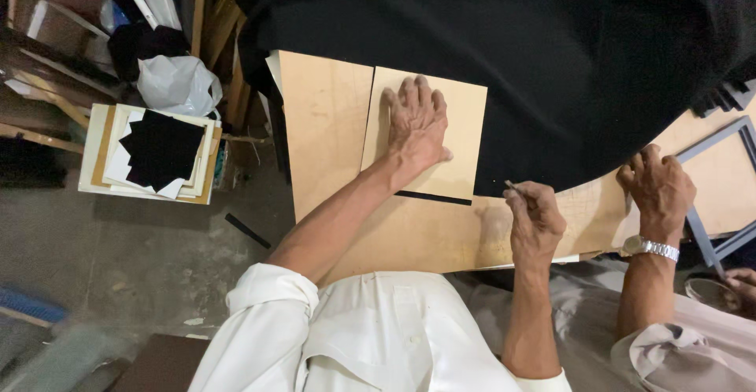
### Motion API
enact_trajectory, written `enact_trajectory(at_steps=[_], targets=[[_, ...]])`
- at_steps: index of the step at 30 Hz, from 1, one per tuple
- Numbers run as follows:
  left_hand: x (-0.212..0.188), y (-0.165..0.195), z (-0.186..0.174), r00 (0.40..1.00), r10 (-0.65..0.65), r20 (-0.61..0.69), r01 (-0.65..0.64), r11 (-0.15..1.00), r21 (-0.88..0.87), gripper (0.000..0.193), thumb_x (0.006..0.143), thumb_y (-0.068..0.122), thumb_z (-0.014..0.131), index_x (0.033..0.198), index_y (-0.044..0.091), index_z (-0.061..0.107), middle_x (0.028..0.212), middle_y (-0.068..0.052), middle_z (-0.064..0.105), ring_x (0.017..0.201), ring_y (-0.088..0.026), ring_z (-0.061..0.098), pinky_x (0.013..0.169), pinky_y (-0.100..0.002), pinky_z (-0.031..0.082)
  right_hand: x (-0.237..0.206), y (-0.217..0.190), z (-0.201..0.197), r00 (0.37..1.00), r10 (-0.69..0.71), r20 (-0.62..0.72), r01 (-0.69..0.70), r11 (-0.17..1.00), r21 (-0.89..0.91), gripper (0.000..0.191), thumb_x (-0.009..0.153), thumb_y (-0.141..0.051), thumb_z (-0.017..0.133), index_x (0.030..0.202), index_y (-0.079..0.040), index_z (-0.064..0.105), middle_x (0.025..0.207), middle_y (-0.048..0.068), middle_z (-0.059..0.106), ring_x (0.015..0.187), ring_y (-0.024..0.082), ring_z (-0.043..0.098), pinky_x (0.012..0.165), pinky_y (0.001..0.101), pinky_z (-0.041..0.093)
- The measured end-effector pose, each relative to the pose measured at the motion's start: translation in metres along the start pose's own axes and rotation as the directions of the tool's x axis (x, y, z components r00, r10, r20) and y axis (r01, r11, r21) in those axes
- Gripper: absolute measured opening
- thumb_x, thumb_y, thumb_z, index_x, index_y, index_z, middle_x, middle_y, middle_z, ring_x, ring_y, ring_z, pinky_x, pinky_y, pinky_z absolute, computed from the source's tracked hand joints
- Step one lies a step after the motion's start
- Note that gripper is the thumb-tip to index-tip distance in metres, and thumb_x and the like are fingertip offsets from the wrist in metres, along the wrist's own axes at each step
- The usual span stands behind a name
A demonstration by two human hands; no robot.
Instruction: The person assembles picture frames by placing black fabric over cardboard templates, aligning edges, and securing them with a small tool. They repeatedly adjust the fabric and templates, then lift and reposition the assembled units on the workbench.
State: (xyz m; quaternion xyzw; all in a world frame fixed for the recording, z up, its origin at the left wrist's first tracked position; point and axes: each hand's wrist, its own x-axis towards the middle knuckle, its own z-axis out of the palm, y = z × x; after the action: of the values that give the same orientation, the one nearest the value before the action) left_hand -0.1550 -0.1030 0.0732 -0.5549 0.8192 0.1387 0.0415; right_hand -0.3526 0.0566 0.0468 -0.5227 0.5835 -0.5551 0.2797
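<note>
1. A big black cloth drapes over the far side of the wooden table, covering the top right corner of the square tan board.
2. The left hand lies open, palm flat, pressing that smooth board down.
3. The right hand is closed on a thin tool, its tip near the cloth's edge.
4. A co-worker's hand, with a metal watch, rests beside a grey frame.
5. On the floor, left: stacked boards with black sheets on top, and a white plastic bag.
</note>
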Motion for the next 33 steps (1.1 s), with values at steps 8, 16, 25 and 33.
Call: enact_trajectory(at_steps=[8,16,25,33], targets=[[0.005,0.012,0.004,0.984,-0.133,0.122,0.137,0.99,-0.026,0.127,0.066,0.069,0.083,0.157,0.003,0.024,0.16,-0.036,0.016,0.149,-0.053,0.016,0.108,-0.072,0.029,0.112,-0.019,0.059,0.968,-0.068,0.24,0.021,0.981,0.192,0.018,0.1,0.01,0.067,0.117,0.005,0.069,0.102,0.006,0.067,0.093,0.012,0.069,0.089,0.029,0.064],[0.004,0.011,0.012,0.972,-0.206,0.113,0.219,0.969,-0.115,0.136,0.064,0.068,0.085,0.156,-0.007,0.018,0.161,-0.036,0.011,0.15,-0.051,0.008,0.117,-0.064,0.019,0.206,0.003,0.17,0.736,-0.226,0.638,0.428,0.885,-0.181,0.007,0.096,0.001,0.074,0.104,0.0,0.075,0.087,0.01,0.06,0.071,0.021,0.054,0.064,0.0349,0.043],[0.005,0.005,0.001,0.957,-0.282,0.061,0.287,0.952,-0.102,0.138,0.057,0.072,0.085,0.153,-0.007,0.025,0.16,-0.035,0.019,0.15,-0.051,0.011,0.123,-0.053,0.009,0.245,0.035,0.207,0.438,-0.394,0.808,0.626,0.779,0.04,0.013,0.094,0.0,0.071,0.106,0.004,0.073,0.088,0.014,0.067,0.073,0.024,0.064,0.063,0.036,0.05],[0.007,0.0,-0.003,0.954,-0.297,0.046,0.3,0.948,-0.109,0.135,0.055,0.071,0.086,0.15,-0.011,0.035,0.16,-0.034,0.023,0.15,-0.049,0.015,0.123,-0.051,0.013,0.248,0.033,0.213,0.392,-0.358,0.847,0.645,0.764,0.023,0.015,0.093,0.0,0.073,0.108,0.005,0.074,0.088,0.014,0.068,0.071,0.025,0.066,0.061,0.036,0.051]])
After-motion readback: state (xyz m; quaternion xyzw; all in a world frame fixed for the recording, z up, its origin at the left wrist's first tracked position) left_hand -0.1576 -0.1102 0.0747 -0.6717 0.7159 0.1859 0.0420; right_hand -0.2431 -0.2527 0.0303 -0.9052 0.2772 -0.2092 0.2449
